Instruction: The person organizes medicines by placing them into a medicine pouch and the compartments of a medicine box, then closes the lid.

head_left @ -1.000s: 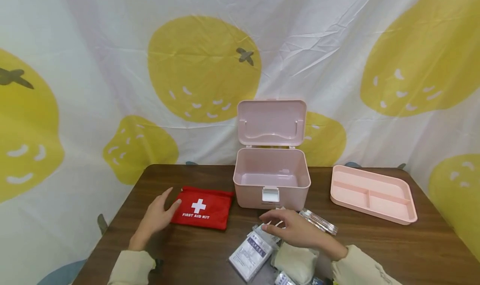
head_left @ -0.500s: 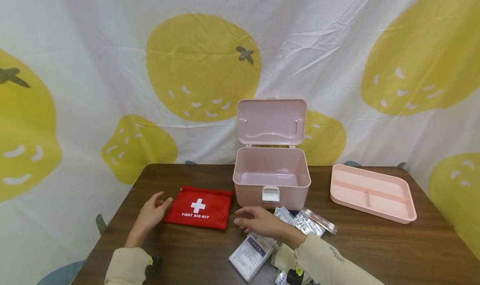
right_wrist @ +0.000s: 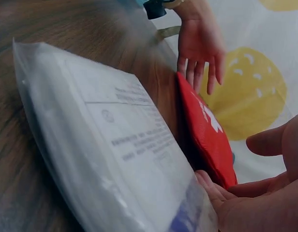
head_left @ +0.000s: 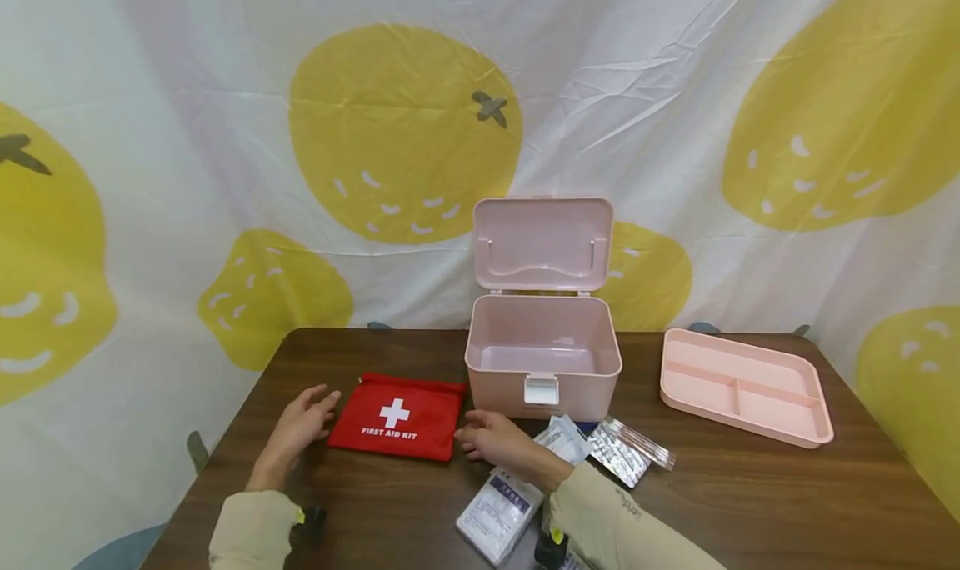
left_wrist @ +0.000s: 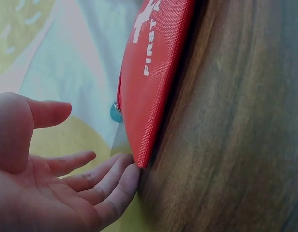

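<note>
A flat red zip pouch (head_left: 435,420) printed "FIRST AID KIT" lies on the table, left of the pink box. My left hand (head_left: 298,427) is at its left side, fingers loosely extended and thumb apart. In the left wrist view the fingertips (left_wrist: 127,166) come right to the pouch's lower corner. On the opposite side is my right hand (head_left: 504,443), fingers relaxed, with fingertips at the pouch's right edge in the right wrist view. Below that hand lies a white packet in clear plastic (right_wrist: 125,125). Neither hand grips anything.
Behind stands the pink box (head_left: 543,395), its lid (head_left: 543,245) raised. A pink divided tray (head_left: 780,387) lies at the right. Foil packets (head_left: 618,457), a bundle of wrapped sticks (head_left: 641,443) and a paper sachet (head_left: 564,439) lie in front of the box, partly behind my right forearm.
My right hand has moved left from above the packets to the pouch's right edge, uncovering the foil packets. My left hand has drawn slightly left, off the pouch's edge in the head view.
</note>
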`<state>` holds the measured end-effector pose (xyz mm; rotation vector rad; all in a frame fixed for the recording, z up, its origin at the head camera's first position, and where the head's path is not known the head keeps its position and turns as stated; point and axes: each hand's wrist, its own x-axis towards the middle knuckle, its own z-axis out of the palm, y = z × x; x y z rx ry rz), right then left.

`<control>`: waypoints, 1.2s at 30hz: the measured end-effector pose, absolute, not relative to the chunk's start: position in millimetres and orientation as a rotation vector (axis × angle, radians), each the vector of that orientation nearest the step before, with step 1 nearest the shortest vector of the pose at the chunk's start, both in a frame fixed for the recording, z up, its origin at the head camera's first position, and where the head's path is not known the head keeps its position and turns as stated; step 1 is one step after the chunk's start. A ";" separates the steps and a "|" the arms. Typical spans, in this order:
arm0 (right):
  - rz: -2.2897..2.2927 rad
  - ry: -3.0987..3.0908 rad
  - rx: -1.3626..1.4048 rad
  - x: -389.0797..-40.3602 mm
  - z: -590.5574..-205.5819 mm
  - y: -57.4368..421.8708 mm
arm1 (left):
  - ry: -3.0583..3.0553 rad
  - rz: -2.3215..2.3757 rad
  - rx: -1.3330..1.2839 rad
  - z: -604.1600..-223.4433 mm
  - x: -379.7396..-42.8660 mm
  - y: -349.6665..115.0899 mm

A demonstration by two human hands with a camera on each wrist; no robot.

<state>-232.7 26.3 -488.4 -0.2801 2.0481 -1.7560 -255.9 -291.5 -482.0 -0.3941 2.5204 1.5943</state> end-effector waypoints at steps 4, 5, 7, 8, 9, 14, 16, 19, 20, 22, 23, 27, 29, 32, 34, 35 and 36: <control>-1.780 2.023 -0.262 -236.4 -491.0 19.5 | 2.495 1.596 -0.384 -481.8 -255.5 -291.0; -1.786 2.016 -0.256 -237.1 -490.9 18.1 | 2.491 1.594 -0.382 -481.8 -255.8 -290.7; -1.793 2.004 -0.246 -238.5 -490.3 15.9 | 2.488 1.582 -0.380 -481.9 -256.1 -290.0; -1.798 1.997 -0.238 -239.0 -489.9 15.0 | 2.487 1.576 -0.380 -482.2 -256.1 -289.7; -1.802 1.994 -0.230 -239.7 -489.9 14.2 | 2.486 1.572 -0.381 -482.6 -256.0 -289.3; -1.819 2.002 -0.190 -241.0 -491.9 12.5 | 2.487 1.534 -0.381 -483.5 -253.1 -285.5; -1.827 2.003 -0.182 -240.8 -492.5 12.4 | 2.490 1.514 -0.378 -483.1 -251.9 -283.7; -1.840 1.992 -0.182 -240.5 -493.1 12.5 | 2.492 1.486 -0.379 -481.5 -249.7 -280.5; -1.845 1.987 -0.185 -240.5 -493.5 12.7 | 2.490 1.480 -0.381 -481.1 -249.2 -279.4; -1.853 1.986 -0.190 -240.3 -493.8 13.7 | 2.492 1.451 -0.392 -480.3 -247.8 -277.1; -1.855 1.990 -0.192 -240.0 -493.7 14.3 | 2.492 1.434 -0.400 -479.9 -246.7 -276.1; -1.868 2.017 -0.200 -238.7 -494.5 17.6 | 2.494 1.381 -0.425 -478.9 -242.2 -272.7; -1.878 2.026 -0.210 -237.4 -495.1 19.3 | 2.484 1.385 -0.433 -478.9 -239.6 -271.9; -1.891 2.040 -0.231 -235.1 -496.1 22.6 | 2.467 1.407 -0.441 -478.7 -235.4 -271.1; -1.888 2.056 -0.235 -233.2 -495.9 24.9 | 2.453 1.423 -0.442 -478.4 -232.6 -270.5; -1.884 2.064 -0.235 -232.3 -495.7 26.1 | 2.448 1.433 -0.439 -478.0 -231.3 -270.0; -1.885 2.066 -0.238 -231.4 -495.4 27.2 | 2.444 1.441 -0.437 -477.2 -229.6 -269.5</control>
